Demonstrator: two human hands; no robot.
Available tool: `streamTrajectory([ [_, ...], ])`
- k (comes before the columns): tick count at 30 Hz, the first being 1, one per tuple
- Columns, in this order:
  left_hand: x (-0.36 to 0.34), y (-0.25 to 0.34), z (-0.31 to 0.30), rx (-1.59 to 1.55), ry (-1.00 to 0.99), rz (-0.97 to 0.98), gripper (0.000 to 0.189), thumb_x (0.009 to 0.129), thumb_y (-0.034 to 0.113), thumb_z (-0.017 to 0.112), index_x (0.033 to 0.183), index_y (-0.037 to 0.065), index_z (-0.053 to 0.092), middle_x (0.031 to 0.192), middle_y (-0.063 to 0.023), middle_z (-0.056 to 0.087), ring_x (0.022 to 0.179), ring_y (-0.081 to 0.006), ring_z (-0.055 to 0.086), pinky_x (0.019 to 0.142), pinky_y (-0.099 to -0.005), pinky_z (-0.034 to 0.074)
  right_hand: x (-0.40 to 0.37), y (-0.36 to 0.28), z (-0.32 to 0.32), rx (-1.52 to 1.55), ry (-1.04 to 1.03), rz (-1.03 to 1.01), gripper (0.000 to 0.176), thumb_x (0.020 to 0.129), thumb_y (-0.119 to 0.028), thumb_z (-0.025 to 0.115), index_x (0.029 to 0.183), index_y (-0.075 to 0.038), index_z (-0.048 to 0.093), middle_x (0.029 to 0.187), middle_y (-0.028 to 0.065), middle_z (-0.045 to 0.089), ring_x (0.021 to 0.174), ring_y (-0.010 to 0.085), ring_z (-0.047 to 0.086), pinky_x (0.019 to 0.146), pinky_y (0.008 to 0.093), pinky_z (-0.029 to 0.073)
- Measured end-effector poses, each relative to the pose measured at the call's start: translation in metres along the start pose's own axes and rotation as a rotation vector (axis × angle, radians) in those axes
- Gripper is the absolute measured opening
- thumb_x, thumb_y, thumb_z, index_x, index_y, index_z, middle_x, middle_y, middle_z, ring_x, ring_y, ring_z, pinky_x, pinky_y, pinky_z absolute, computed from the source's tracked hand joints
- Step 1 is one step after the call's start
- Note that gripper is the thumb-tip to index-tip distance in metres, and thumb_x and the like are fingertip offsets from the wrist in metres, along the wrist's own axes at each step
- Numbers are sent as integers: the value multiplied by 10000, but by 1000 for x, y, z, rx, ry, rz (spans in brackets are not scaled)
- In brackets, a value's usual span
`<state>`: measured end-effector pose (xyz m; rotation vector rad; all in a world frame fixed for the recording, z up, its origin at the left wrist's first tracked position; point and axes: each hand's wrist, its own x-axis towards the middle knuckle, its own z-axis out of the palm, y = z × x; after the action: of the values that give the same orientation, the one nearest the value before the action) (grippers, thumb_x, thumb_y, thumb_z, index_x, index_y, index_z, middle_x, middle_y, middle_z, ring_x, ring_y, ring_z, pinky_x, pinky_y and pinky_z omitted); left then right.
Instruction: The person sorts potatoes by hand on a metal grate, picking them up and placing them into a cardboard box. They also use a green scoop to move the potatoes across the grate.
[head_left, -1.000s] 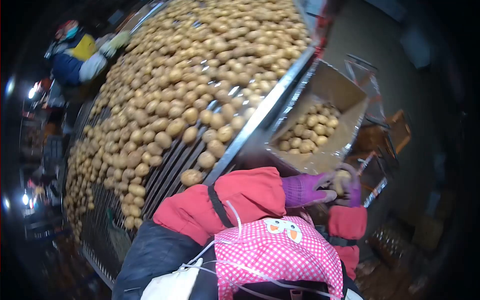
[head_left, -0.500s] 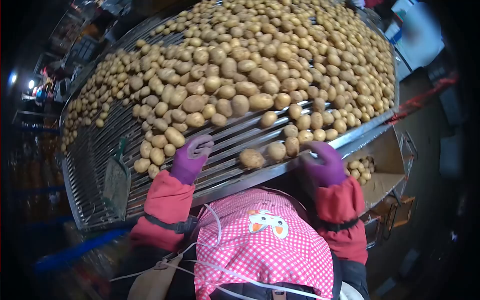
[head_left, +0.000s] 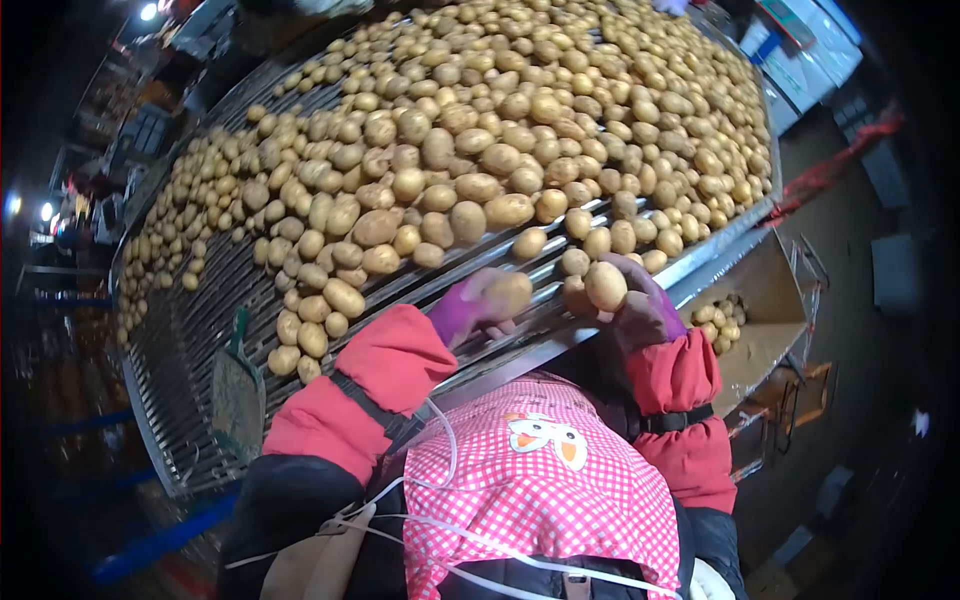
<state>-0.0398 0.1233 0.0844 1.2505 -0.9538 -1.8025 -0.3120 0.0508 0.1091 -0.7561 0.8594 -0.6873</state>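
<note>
Many potatoes (head_left: 480, 130) lie heaped on a slatted metal table (head_left: 190, 350). My left hand (head_left: 474, 308), in a purple glove, is closed around a potato (head_left: 508, 292) near the table's front edge. Farther right, my right hand (head_left: 642, 304), gloved in purple too, holds a pale round potato (head_left: 606, 287) with its fingers behind it. A darker potato (head_left: 576, 297) sits between the two hands, beside the right one; whether the right hand touches it, I cannot tell.
A green scoop (head_left: 238, 400) lies on the slats at the left. Below the table's right edge stands a cardboard box (head_left: 765, 315) with several small potatoes (head_left: 720, 322) in it. A red strip (head_left: 835, 170) runs from the table's right corner.
My left hand has moved right and taken hold of a potato from near the front edge. My right hand has lifted a pale potato. The view has shifted slightly.
</note>
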Motion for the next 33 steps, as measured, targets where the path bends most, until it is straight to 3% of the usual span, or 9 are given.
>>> streamTrajectory([
  [3,7,26,26,-312,48,-64,599,928,536,452,1281,57,519,967,-139,685,537,-64,520,438,-175,385,-21,-12,13,343,151,-39,483,909,-444,599,1163,-34,571,1077,124,624,944,226,637,798,340,544],
  [10,25,31,53,-574,-63,-102,662,936,595,415,1350,85,496,811,-86,642,483,-116,501,415,-238,348,-32,8,-39,551,407,-118,432,961,-428,553,873,-6,588,862,131,634,713,201,629,599,303,539],
  [16,27,38,92,-379,-189,-37,644,948,478,507,1445,101,349,1280,-135,526,932,-166,618,651,-251,528,-77,23,-139,-218,855,-388,302,965,-275,561,1099,-8,607,992,117,617,800,161,608,713,281,510],
  [21,57,33,190,390,-669,-36,666,932,203,546,1504,86,227,1364,-137,474,1202,-217,524,1012,-333,412,-106,68,-124,190,234,-482,501,926,-342,613,1314,-51,483,1158,157,590,879,228,632,714,300,535],
  [24,44,52,194,539,-730,32,553,967,210,548,1459,70,338,1229,-105,566,1071,-164,558,941,-302,440,-180,65,-179,517,377,-398,458,944,-357,576,1299,-76,502,1137,144,612,766,171,600,562,247,501],
  [25,44,51,192,404,-665,1,539,965,200,555,1449,66,357,1234,-97,565,1066,-155,555,934,-296,443,-206,73,-205,224,716,-414,408,968,-307,535,1304,-79,498,1139,112,617,721,123,561,528,187,452],
  [26,45,47,188,268,-596,-26,526,963,190,561,1439,63,376,1239,-88,563,1061,-146,553,926,-290,446,-229,67,-219,590,750,-461,380,978,-261,502,1315,-87,497,1121,84,621,745,114,573,537,179,460],
  [30,46,20,144,56,-266,65,490,933,167,601,1383,41,454,1217,-60,566,1053,-121,544,904,-268,452,-292,187,-429,-1065,1274,-803,369,972,-195,522,1325,-89,509,1088,75,638,844,146,604,677,202,498],
  [33,36,26,103,325,185,263,498,890,164,648,1341,21,496,1213,-92,580,1070,-148,559,919,-279,454,-259,108,-410,-518,758,-634,403,955,-141,535,1350,-74,488,1119,76,624,921,165,605,715,203,501],
])
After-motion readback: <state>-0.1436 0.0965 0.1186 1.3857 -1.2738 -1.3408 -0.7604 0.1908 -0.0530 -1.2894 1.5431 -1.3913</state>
